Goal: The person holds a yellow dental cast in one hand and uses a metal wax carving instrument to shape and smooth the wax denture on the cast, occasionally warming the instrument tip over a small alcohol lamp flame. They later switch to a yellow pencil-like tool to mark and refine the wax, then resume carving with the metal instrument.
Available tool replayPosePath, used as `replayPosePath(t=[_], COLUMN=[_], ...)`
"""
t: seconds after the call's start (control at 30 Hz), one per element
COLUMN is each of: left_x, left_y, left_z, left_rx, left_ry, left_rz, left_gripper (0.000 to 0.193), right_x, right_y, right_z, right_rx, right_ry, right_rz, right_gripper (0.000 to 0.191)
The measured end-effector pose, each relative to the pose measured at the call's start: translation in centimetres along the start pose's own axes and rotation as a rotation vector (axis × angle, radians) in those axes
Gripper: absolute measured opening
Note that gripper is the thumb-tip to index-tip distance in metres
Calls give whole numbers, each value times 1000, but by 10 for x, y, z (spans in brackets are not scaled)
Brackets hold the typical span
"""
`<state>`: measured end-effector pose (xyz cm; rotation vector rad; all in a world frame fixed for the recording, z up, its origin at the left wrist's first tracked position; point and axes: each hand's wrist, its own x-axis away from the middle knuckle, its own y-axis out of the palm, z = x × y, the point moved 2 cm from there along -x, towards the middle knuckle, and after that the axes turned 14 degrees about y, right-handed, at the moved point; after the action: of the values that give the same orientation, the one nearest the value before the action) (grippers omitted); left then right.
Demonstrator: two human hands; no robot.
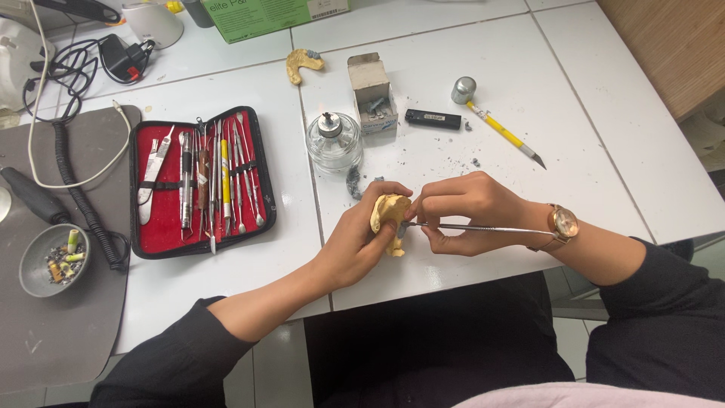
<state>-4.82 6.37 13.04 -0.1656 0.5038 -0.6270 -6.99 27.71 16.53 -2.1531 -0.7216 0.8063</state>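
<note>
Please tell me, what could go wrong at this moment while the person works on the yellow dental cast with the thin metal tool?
1. The left hand grips the yellow dental cast in the air, so it could slip and break on the white table.
2. The metal instrument in the right hand points toward the left fingers; a slip might hurt them.
3. The glass alcohol lamp stands close behind the hands and might be knocked over.
</note>
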Motion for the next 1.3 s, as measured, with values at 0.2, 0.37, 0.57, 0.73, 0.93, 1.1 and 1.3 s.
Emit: replayPosePath(t=[0.2,0.37,0.57,0.73,0.93,1.1,1.3], left_x=[1,-2,-2,1,1,3,6], left_y=[0,-1,-2,-4,-6,-12,-16], left_z=[0,4,9,8,5,-4,-21], left_rx=[-9,-10,-12,-22,-32,-44,-21], left_ry=[10,35,37,9,40,93,126], left_rz=[-1,5,-7,-7,-19,-8,9], left_gripper=[36,33,33,32,29,32,29], right_x=[-1,-2,-5,-5,-7,-12,-18], right_y=[-2,-5,-5,-2,4,8,12], right_z=[-1,-5,-7,-8,-1,2,6], right_rx=[-60,-68,-78,-91,-79,-73,-24], right_ry=[24,8,38,-16,95,83,92], right_rz=[-43,-33,-68,-46,-93,-59,-38], right_gripper=[16,14,14,15,13,15,17])
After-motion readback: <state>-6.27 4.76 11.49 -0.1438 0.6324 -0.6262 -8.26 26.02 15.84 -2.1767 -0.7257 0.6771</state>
